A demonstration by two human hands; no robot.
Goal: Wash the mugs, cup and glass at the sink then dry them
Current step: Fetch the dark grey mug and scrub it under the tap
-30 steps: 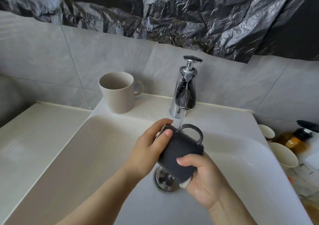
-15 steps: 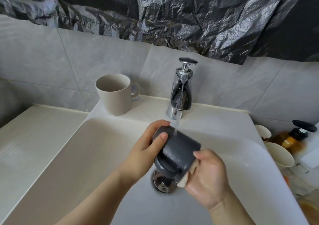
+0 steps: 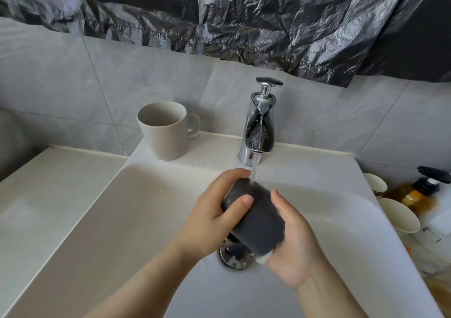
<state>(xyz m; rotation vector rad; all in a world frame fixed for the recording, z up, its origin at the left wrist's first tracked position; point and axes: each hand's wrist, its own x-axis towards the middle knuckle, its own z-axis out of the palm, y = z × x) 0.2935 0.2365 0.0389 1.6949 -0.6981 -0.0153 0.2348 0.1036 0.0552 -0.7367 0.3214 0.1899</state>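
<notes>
A dark grey mug point(image 3: 256, 216) lies tilted between my hands over the white sink point(image 3: 122, 220), under the water running from the chrome tap point(image 3: 260, 125). My left hand point(image 3: 210, 220) grips its upper end, thumb across the side. My right hand point(image 3: 295, 244) cups its lower side, and a bit of white sponge point(image 3: 263, 259) shows under that palm. The mug's handle is hidden. A beige mug point(image 3: 163, 129) stands upright on the sink's back ledge, left of the tap. Two white cups point(image 3: 374, 182) point(image 3: 400, 216) sit beside the sink's right edge.
The chrome drain point(image 3: 234, 256) lies below the held mug. An amber pump bottle point(image 3: 419, 193) stands at the far right behind the cups. A white counter point(image 3: 41, 190) extends left of the sink. Grey tiles and black plastic sheeting cover the wall.
The dark mug has been turned in my hands, so its handle, up and facing the tap a second ago, is now out of sight. The water keeps running.
</notes>
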